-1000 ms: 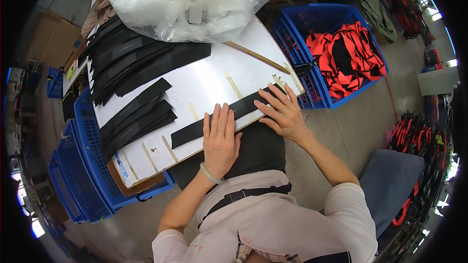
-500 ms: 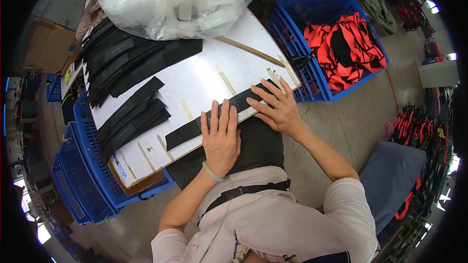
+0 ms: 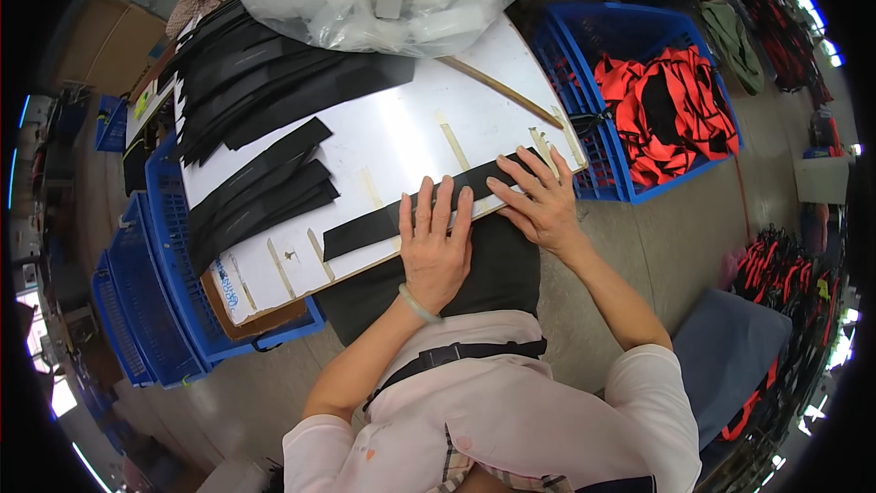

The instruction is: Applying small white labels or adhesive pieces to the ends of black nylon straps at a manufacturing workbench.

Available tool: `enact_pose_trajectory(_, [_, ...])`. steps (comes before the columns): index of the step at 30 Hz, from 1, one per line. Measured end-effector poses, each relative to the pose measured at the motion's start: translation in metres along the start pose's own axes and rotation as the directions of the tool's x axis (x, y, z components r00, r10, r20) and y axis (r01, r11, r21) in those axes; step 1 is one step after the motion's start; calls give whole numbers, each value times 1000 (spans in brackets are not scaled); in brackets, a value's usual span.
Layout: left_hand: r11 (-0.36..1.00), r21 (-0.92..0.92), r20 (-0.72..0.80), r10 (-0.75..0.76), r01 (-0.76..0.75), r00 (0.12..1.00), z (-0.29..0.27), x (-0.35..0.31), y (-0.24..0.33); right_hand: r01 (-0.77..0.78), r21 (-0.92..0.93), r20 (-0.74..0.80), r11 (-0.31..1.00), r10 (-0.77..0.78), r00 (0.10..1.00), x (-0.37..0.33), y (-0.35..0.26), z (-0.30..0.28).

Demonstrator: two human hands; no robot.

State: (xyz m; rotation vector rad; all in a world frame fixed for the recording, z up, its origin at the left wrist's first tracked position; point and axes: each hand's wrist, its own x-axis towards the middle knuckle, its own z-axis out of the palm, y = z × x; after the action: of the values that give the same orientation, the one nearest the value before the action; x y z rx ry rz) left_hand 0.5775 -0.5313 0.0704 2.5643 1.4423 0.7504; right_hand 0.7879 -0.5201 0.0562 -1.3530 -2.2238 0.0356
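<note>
A long black fabric strip [image 3: 362,230] lies along the near edge of the white tabletop [image 3: 274,228]. My left hand [image 3: 436,251] rests on the middle of the strip, its fingers stretched out and slightly apart. Over the strip's right end my right hand [image 3: 543,205] lies flat with fingers spread. Neither hand grips anything. Left of the strip is a small group of black fabric strips [image 3: 265,201]. Farther back, a larger fanned pile of black strips [image 3: 265,96] covers the far left of the table.
A clear plastic bag [image 3: 383,0] of pale material sits at the far end. A wooden stick [image 3: 506,91] lies near the right edge. Beyond it stands a blue crate [image 3: 630,192] of red and black pieces [image 3: 671,119]. More blue crates [image 3: 151,301] stand at the left.
The whole scene has shifted slightly right in the picture as the view moved. Both hands stay on the strip, and my left hand has moved slightly right along it.
</note>
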Motion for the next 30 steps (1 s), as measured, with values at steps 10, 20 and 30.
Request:
enact_pose_trajectory(10, [1000,-2,-21,1,-1,1000,6,-3,1,-16,-20,25,1000,17,1000,4,-4,-6])
enact_pose_trajectory(20, [1000,6,-39,5,-5,999,7,-4,0,-39,-4,67,999,39,997,4,-7,-8])
enact_pose_trajectory(30, [1000,28,-73,9,-7,997,8,-4,0,-16,-15,70,1000,17,997,6,-4,-8])
